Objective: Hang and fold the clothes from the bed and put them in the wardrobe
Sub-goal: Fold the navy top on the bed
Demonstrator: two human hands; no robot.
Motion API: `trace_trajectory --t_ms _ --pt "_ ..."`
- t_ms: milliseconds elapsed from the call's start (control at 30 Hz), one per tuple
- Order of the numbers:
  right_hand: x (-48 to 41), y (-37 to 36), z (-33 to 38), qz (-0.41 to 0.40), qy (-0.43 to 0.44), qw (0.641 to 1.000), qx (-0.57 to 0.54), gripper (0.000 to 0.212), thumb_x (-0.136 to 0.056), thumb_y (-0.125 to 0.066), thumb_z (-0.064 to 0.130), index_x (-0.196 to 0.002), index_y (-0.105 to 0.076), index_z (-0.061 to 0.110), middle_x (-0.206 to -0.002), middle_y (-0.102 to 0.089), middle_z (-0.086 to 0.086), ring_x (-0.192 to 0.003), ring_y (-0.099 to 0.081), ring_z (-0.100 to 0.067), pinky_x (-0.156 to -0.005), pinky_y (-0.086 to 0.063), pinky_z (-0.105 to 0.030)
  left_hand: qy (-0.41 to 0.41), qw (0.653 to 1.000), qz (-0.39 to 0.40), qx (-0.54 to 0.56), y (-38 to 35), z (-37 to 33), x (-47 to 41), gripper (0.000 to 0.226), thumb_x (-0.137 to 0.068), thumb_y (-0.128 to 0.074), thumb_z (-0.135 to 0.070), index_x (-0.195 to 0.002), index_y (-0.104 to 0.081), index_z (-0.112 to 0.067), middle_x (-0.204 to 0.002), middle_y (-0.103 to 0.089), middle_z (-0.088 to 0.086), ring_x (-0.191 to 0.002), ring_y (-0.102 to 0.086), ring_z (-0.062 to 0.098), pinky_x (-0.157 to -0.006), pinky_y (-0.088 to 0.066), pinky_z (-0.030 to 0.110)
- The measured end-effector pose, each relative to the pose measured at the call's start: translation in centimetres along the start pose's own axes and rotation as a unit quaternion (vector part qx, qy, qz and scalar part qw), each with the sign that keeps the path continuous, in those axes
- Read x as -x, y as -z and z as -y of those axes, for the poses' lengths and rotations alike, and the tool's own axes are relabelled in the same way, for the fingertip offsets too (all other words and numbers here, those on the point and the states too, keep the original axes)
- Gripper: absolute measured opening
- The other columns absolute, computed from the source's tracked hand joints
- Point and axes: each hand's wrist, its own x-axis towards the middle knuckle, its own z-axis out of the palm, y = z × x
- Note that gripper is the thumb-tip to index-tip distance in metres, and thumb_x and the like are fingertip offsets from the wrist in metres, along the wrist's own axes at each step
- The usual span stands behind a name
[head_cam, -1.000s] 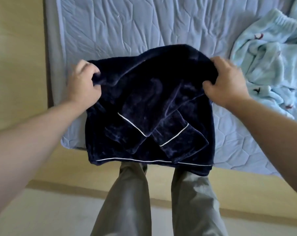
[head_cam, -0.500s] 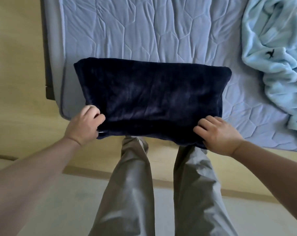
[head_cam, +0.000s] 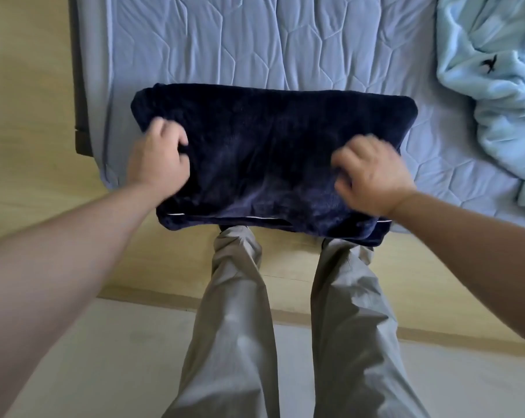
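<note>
A dark navy plush garment (head_cam: 270, 152) with white piping lies folded into a wide rectangle on the near edge of the bed (head_cam: 255, 49). Its near hem hangs slightly over the edge. My left hand (head_cam: 158, 158) sits on its left part, fingers curled and thumb dug into the fabric. My right hand (head_cam: 372, 173) is over the right part, blurred by motion, fingers bent down toward the cloth. Whether it holds the fabric is unclear.
A light blue fleece garment (head_cam: 496, 86) with small dark bird prints lies crumpled on the bed at the right. The mattress's left corner (head_cam: 104, 164) is just left of my left hand. My legs in grey trousers (head_cam: 285, 312) stand against the wooden bed frame (head_cam: 285, 260).
The raised half of the navy garment was folded down toward me into a flat rectangle. Both hands then left its near edge and moved up onto its top.
</note>
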Motion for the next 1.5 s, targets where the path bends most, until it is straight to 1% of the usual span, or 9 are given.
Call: trace_trajectory --t_ms 100,233,400,800,967,1100,1267,1367,1500 --pt "-5.2 1.7 -2.1 0.027 -0.14 0.99 -0.008 0.061 -0.069 -0.06 0.03 -0.128 -0.049 0.02 -0.125 -0.05 -0.014 -0.115 -0.048 -0.038 -0.097 -0.039 -0.052 0.016 0.998 -0.051 -0.014 2.2 -1.3 -4.1 0.048 -0.07 -0.06 -0.007 -0.115 -0.049 -0.018 -0.128 -0.047 0.013 -0.111 -0.05 0.038 -0.09 -0.043 0.046" --pt "-10.9 2.3 -5.5 0.254 -0.24 0.937 -0.008 0.081 -0.074 -0.064 0.027 -0.148 -0.032 0.029 -0.138 -0.051 -0.01 -0.128 -0.046 -0.036 -0.104 -0.032 -0.052 0.025 0.988 0.129 -0.084 3.4 -2.7 -10.3 0.078 -0.069 -0.072 -0.01 -0.141 -0.044 -0.024 -0.147 -0.041 0.01 -0.134 -0.041 0.036 -0.11 -0.036 0.045" --pt "-13.4 0.6 -7.8 0.382 -0.265 0.884 -0.055 0.067 -0.066 -0.07 0.015 -0.129 -0.048 0.022 -0.096 -0.058 -0.004 -0.087 -0.057 -0.028 -0.069 -0.043 -0.036 0.02 0.924 0.348 -0.155 2.4 -4.2 -14.6 0.05 -0.062 -0.077 -0.011 -0.108 -0.06 -0.02 -0.096 -0.066 0.006 -0.088 -0.065 0.03 -0.081 -0.059 0.041" --pt "-17.0 7.0 -8.6 0.496 -0.272 0.823 -0.053 0.039 -0.054 -0.067 0.013 -0.092 -0.069 0.007 -0.09 -0.07 -0.016 -0.066 -0.068 -0.033 -0.053 -0.05 -0.028 0.009 0.805 0.476 -0.354 8.8 -7.8 -18.5 0.031 -0.057 -0.083 -0.011 -0.086 -0.074 -0.004 -0.087 -0.071 0.012 -0.079 -0.069 0.032 -0.064 -0.057 0.034" --pt "-22.7 11.8 -11.6 0.403 -0.263 0.877 0.013 0.032 -0.063 -0.069 0.014 -0.093 -0.069 0.003 -0.083 -0.066 -0.015 -0.066 -0.063 -0.031 -0.057 -0.05 -0.031 0.012 0.85 0.368 -0.376 14.0 -10.6 -25.1 0.029 -0.062 -0.079 -0.013 -0.088 -0.072 -0.003 -0.091 -0.068 0.015 -0.083 -0.068 0.034 -0.065 -0.053 0.032" --pt "-25.8 12.2 -14.6 0.2 -0.263 0.934 0.135 0.051 -0.078 -0.062 0.026 -0.128 -0.051 0.018 -0.124 -0.056 -0.014 -0.117 -0.055 -0.038 -0.099 -0.04 -0.053 0.012 0.917 0.143 -0.372 13.4 -10.4 -29.7 0.049 -0.076 -0.071 -0.027 -0.12 -0.056 -0.011 -0.124 -0.058 0.019 -0.123 -0.052 0.038 -0.107 -0.033 0.058" --pt "-23.8 8.3 -12.6 0.01 -0.307 0.949 0.063 0.063 -0.083 -0.058 0.029 -0.141 -0.037 0.015 -0.145 -0.037 -0.018 -0.13 -0.04 -0.04 -0.105 -0.035 -0.053 0.007 0.98 -0.047 -0.191 7.5 -8.5 -26.5 0.067 -0.077 -0.071 -0.03 -0.137 -0.045 -0.016 -0.143 -0.043 0.01 -0.129 -0.043 0.034 -0.103 -0.037 0.05" --pt "-19.7 5.0 -9.8 -0.061 -0.429 0.901 -0.038 0.065 -0.084 -0.059 0.039 -0.141 -0.036 0.017 -0.144 -0.037 -0.016 -0.131 -0.038 -0.04 -0.106 -0.036 -0.053 0.212 0.967 -0.142 0.001 3.6 -6.8 -21.2 0.061 -0.084 -0.07 -0.04 -0.134 -0.046 -0.016 -0.143 -0.042 0.011 -0.127 -0.047 0.035 -0.101 -0.041 0.046" --pt "-15.4 1.2 -7.7 -0.013 -0.619 0.755 -0.216 0.084 -0.088 -0.051 0.069 -0.146 -0.029 0.013 -0.147 -0.039 -0.016 -0.133 -0.043 -0.04 -0.108 -0.036 -0.055 0.463 0.855 -0.067 0.223 -0.2 -5.1 -15.5 0.068 -0.087 -0.066 -0.06 -0.129 -0.049 -0.009 -0.133 -0.056 0.014 -0.118 -0.057 0.035 -0.091 -0.047 0.041"
